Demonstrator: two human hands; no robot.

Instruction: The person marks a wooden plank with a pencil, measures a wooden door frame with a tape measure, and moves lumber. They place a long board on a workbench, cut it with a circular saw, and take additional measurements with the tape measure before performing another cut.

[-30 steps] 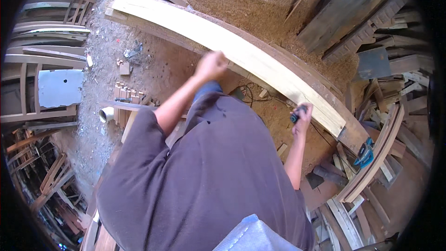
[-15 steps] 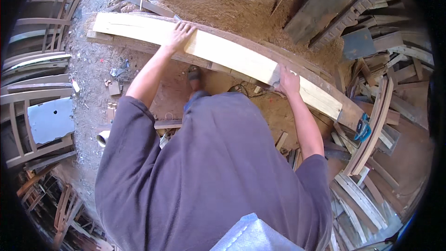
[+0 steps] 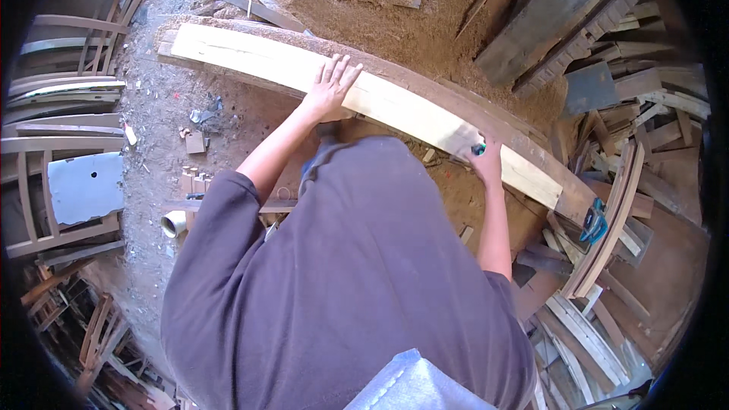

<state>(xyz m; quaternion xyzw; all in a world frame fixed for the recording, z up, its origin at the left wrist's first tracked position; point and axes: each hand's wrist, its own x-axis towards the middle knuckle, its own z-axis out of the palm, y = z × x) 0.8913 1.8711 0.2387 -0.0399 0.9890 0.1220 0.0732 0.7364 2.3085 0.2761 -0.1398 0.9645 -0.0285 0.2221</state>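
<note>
**Left hand [image 3: 331, 93] flat on a board [image 3: 414, 110], right hand [image 3: 490, 159] around a small dark object [image 3: 478, 149]**

Fingers straight and a little spread, the left hand lies palm down across the board and grasps nothing. The right hand is partly closed, its fingers bent around the small dark object at the board's near edge; how tightly it grips, I cannot tell, since the hand hides most of the thing.

Pale and long, the board lies on a darker beam [image 3: 575, 197] in front of the person, running from upper left to lower right. A blue tool [image 3: 594, 220] sits by the beam's right end. Sawdust [image 3: 372, 23] covers the ground beyond. Well off to the left are a pale sheet [image 3: 87, 190] and a white pipe [image 3: 174, 223].
</note>
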